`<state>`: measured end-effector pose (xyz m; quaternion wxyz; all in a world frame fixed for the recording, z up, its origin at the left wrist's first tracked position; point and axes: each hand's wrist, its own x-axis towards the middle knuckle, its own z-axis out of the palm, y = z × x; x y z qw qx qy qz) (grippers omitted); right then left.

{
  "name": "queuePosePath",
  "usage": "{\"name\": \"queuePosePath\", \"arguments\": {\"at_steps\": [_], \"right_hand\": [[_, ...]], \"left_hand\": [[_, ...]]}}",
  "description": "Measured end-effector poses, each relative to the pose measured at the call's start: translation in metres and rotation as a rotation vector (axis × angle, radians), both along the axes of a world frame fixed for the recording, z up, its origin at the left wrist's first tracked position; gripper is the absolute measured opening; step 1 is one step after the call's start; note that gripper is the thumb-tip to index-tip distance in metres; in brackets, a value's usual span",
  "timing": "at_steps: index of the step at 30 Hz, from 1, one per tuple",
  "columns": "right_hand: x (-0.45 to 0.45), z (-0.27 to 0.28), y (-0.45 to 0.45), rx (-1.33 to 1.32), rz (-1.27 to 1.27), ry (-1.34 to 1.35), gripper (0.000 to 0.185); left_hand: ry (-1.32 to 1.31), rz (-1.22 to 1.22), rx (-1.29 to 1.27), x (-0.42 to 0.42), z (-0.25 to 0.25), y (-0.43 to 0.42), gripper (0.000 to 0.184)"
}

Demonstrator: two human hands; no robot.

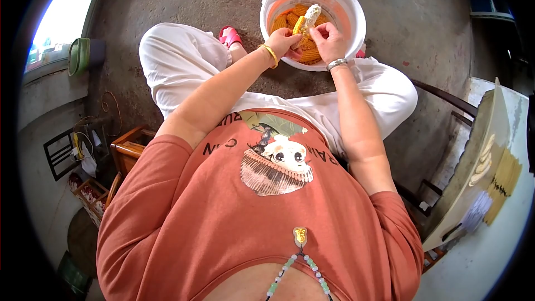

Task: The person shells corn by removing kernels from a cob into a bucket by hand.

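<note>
Above a white bucket my two hands meet at a corn cob, part yellow with kernels and part bare and whitish at its upper end. My left hand, with a gold bracelet at the wrist, has its fingers closed round the lower, yellow part. From the right, my right hand, with a silver bracelet, touches the cob with thumb and fingers pinched together. Several yellow-orange corn cobs lie inside the bucket, partly hidden by my hands.
The bucket stands on the grey floor between my white-trousered legs. A wooden chair is at the left. At the right, a table bears pale bundled things. A green container hangs by the window.
</note>
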<state>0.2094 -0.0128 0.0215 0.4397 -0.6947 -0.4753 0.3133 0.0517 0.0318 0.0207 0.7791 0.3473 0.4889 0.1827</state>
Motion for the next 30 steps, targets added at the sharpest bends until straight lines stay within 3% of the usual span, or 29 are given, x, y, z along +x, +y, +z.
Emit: {"name": "queuePosePath", "arguments": {"at_steps": [6,15,24,30], "right_hand": [[-0.001,-0.008,-0.001,-0.045,0.122,-0.083,0.021],[0.000,-0.010,0.000,-0.085,0.124,-0.126,0.014],[-0.001,-0.008,-0.001,-0.054,0.147,-0.130,0.019],[0.000,-0.007,0.000,-0.249,0.207,-0.283,0.026]], "left_hand": [[0.001,0.004,0.040,0.001,-0.004,-0.001,0.018],[0.021,-0.029,0.036,0.001,-0.007,0.000,0.018],[-0.029,0.048,0.036,0.001,-0.010,-0.001,0.025],[0.205,-0.055,0.208,0.006,-0.003,-0.008,0.027]]}}
